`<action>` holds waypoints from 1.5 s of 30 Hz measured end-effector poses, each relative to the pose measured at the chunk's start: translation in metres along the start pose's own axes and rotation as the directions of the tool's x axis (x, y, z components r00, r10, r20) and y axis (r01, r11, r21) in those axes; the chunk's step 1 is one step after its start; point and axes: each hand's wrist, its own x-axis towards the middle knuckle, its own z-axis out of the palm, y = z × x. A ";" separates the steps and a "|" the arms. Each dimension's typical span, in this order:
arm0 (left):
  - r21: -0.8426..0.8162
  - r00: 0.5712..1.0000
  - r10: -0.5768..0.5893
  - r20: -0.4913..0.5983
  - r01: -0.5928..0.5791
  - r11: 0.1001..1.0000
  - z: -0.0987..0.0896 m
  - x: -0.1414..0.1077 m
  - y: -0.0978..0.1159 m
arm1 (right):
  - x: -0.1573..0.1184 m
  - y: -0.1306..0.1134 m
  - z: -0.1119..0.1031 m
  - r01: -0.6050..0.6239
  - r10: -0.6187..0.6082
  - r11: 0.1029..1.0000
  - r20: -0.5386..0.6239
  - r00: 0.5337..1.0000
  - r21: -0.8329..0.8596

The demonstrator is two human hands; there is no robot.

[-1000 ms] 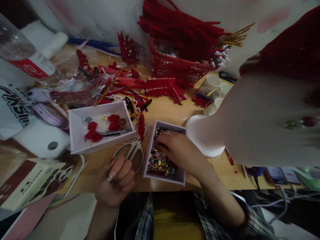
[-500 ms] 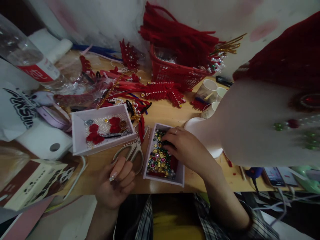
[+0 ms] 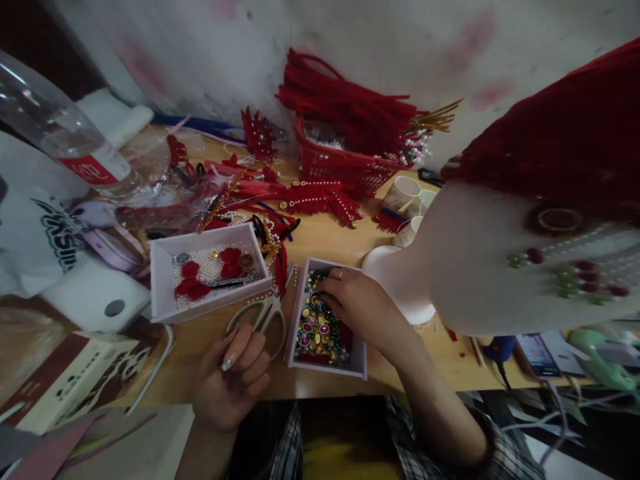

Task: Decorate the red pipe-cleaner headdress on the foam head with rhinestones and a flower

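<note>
My right hand [image 3: 350,297] reaches into a small white box [image 3: 327,371] of green beads and gold-rimmed gems [image 3: 311,327]. Its fingers are bent down together at the far left part of the box; what they pinch, if anything, is hidden. My left hand [image 3: 235,377] is palm up in front of the table edge, fingers curled closed, and whatever is in them cannot be made out. Just beyond it lie scissors [image 3: 270,313] with pale handles. A second white box [image 3: 213,307] holds white pearls, red flowers [image 3: 193,283] and what looks like dark tweezers [image 3: 227,283].
A mannequin head [image 3: 440,267] with a red headpiece [image 3: 555,133] and beaded strands stands at right. Behind are a red basket [image 3: 345,167] of red stems, red pearl-trimmed pieces [image 3: 325,195] and paper cups [image 3: 403,193]. A bottle [image 3: 85,147] and a paper roll [image 3: 97,293] are at left.
The camera view has shifted, so the table things sit lower in the picture. My right fingers have moved slightly within the bead box; my left hand stays curled.
</note>
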 end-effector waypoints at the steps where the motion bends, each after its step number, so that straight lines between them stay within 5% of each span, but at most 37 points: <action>1: -0.007 1.000 0.001 -0.004 -0.001 1.000 -0.001 -0.001 0.000 | 0.001 -0.002 0.001 -0.006 0.006 1.000 -0.005 1.000 -0.009; 28: 0.094 0.997 0.038 -0.069 -0.031 0.995 0.000 0.000 -0.001 | 0.002 0.007 -0.006 0.070 -0.067 0.995 -0.054 0.996 0.065; 36: 0.074 0.996 0.021 0.088 -0.027 0.997 -0.003 0.001 -0.001 | 0.009 -0.002 0.000 0.083 -0.083 0.996 -0.018 0.996 0.017; 45: 0.108 1.000 0.014 0.003 -0.014 0.994 -0.001 0.002 0.001 | 0.003 -0.001 -0.005 0.109 -0.107 0.992 -0.026 0.994 0.059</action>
